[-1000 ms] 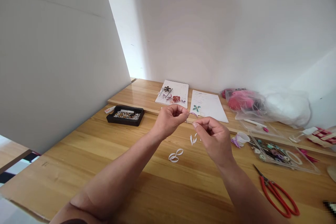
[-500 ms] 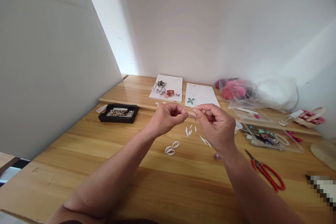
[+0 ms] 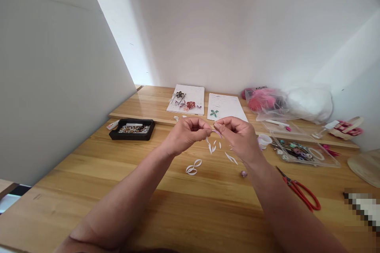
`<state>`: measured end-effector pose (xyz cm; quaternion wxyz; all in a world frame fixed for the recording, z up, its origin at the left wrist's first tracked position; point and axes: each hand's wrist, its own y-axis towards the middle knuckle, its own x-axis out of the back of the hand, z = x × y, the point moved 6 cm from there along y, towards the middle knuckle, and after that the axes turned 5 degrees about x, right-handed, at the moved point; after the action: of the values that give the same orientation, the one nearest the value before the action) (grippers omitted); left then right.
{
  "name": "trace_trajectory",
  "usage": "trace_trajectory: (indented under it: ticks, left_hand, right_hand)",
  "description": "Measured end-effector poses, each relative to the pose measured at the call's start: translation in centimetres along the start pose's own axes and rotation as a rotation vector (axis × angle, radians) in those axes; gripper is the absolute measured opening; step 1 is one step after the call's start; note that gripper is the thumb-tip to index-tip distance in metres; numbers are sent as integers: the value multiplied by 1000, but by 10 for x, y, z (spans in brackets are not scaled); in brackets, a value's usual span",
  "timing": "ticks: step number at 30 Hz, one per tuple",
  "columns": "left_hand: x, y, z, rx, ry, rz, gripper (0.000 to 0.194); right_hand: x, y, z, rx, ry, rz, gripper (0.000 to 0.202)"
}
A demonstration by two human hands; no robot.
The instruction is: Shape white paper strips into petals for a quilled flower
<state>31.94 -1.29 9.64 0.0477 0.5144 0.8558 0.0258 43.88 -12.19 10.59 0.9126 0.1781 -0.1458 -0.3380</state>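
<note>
A thin purple strip [image 3: 218, 133] hangs between my two hands above the table. My left hand [image 3: 191, 133] pinches its left end with thumb and forefinger. My right hand [image 3: 237, 132] is closed in a pinch close to the strip's other end, fingertips near those of the left. Below them on the wood lie several small white petal shapes [image 3: 213, 148], longer white slivers [image 3: 231, 158] and white paper loops [image 3: 194, 167]. A small purple coil [image 3: 244, 174] rests beside my right wrist.
Red-handled pliers [image 3: 299, 191] and a clear box [image 3: 305, 154] of coils and tools are at the right. A black tray [image 3: 132, 129] of beads stands left. Behind are paper sheets [image 3: 227, 106], bags [image 3: 310, 102], a white cup [image 3: 264, 141] and a small basket [image 3: 346, 129].
My right hand has moved slightly left, closer to my left hand, and more of the purple strip shows. The white cup and purple coil are less covered. The view has shifted slightly.
</note>
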Motion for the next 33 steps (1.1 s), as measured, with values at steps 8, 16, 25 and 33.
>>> trace_trajectory:
  ticks: [8,16,25,33]
  left_hand:
    - [9,4,-1,-111,-135,-146,22]
    - [17,4,-1,-126,-91,-299,24]
    - [7,1,0,-22,70,-165,22]
    - [1,0,3,25,85,-62,19]
  right_hand:
    - [-33,-12,-34,-505,562,185,29]
    - [-21,-18,3,13,-29,-1,17]
    - [-1,-18,38,324,-313,-127,7]
    - [4,-8,30,282,-260,-88,8]
